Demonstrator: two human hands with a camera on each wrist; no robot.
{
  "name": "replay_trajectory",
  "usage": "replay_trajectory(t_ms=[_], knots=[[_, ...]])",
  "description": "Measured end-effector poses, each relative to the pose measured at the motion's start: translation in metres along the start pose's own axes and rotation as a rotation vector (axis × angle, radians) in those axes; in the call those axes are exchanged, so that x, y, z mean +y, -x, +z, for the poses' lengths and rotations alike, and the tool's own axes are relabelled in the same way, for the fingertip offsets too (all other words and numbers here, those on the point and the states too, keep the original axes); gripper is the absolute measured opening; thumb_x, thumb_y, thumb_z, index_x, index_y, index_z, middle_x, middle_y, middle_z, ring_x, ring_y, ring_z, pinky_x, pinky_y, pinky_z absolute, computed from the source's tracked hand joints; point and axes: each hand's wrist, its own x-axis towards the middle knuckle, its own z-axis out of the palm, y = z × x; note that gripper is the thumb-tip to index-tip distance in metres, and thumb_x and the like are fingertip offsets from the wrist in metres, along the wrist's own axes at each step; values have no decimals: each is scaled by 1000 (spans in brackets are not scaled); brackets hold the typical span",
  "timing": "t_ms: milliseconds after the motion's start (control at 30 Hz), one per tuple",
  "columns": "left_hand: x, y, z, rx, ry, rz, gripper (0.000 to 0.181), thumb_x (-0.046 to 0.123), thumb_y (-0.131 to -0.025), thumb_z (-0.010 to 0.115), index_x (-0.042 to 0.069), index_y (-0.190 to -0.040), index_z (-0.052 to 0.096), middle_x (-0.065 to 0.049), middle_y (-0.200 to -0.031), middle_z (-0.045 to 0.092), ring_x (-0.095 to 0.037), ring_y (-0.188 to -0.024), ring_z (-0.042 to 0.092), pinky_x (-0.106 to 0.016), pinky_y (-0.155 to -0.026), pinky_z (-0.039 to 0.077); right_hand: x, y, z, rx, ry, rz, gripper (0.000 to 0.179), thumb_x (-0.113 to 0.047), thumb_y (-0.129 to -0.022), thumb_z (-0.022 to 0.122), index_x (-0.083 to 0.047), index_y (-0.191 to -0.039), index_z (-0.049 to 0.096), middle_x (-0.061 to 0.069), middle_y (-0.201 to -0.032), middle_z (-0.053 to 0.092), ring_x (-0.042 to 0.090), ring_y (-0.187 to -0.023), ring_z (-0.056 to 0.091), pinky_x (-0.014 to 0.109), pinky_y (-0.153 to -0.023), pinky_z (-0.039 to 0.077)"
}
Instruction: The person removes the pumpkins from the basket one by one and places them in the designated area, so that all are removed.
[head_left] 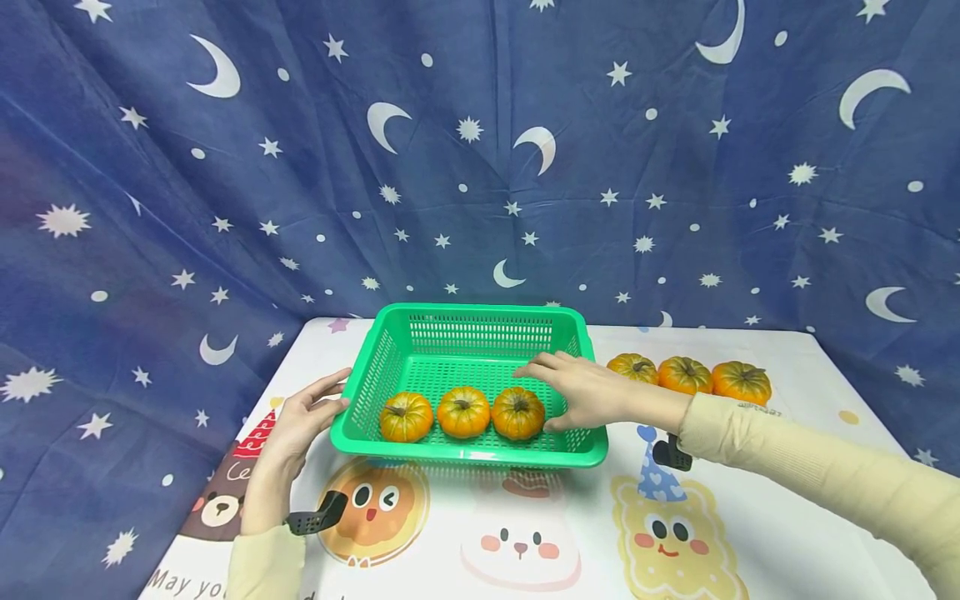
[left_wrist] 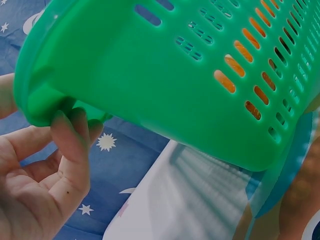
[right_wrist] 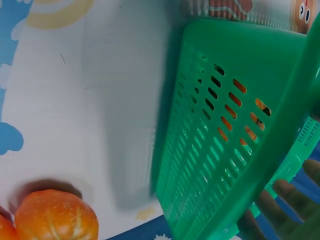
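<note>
A green plastic basket (head_left: 468,456) with slotted walls stands on the table. Three small orange-and-yellow pumpkins sit in a row along its near side: a left pumpkin (head_left: 406,417), a middle pumpkin (head_left: 463,412) and a right pumpkin (head_left: 517,413). My left hand (head_left: 297,422) grips the basket's left rim, its fingertips curled under the edge in the left wrist view. Over the basket's right wall reaches my right hand (head_left: 581,390), fingers spread and inside the basket, thumb close beside the right pumpkin. In the right wrist view, its fingers (right_wrist: 287,207) show partly behind the rim.
To the right of the basket, three more pumpkins (head_left: 684,376) lie side by side on the table, partly behind the right forearm. A white cloth with cartoon prints (head_left: 600,533) covers the table. Behind hangs a blue curtain (head_left: 465,208) with moons and stars.
</note>
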Motion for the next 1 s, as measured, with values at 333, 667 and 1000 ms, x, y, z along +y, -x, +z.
replay_trajectory(t_ms=[333, 667, 1000], knots=[[1, 1, 0, 1, 2, -8, 54, 14, -93, 57, 12, -145, 43, -18, -137, 46, 8, -88, 60, -14, -81, 48, -2, -16, 7, -172, -76, 42, 81, -31, -73, 82, -23, -143, 41, 6, -138, 47, 30, -125, 48, 49, -95, 47], [0, 0, 0, 2, -2, -13, 54, 15, -94, 57, 14, -146, 43, -17, -138, 46, 8, -89, 61, -14, -81, 47, 2, -27, 21, -214, -97, 41, 83, -27, -71, 83, -21, -143, 42, 7, -135, 49, 28, -124, 48, 48, -98, 46], [0, -2, 0, 2, -6, -15, 54, 15, -94, 56, 14, -146, 42, -17, -138, 47, 8, -90, 61, -14, -81, 48, 8, -37, 34, -236, -97, 45, 82, -26, -70, 83, -18, -141, 44, 4, -132, 51, 25, -117, 52, 44, -95, 48]])
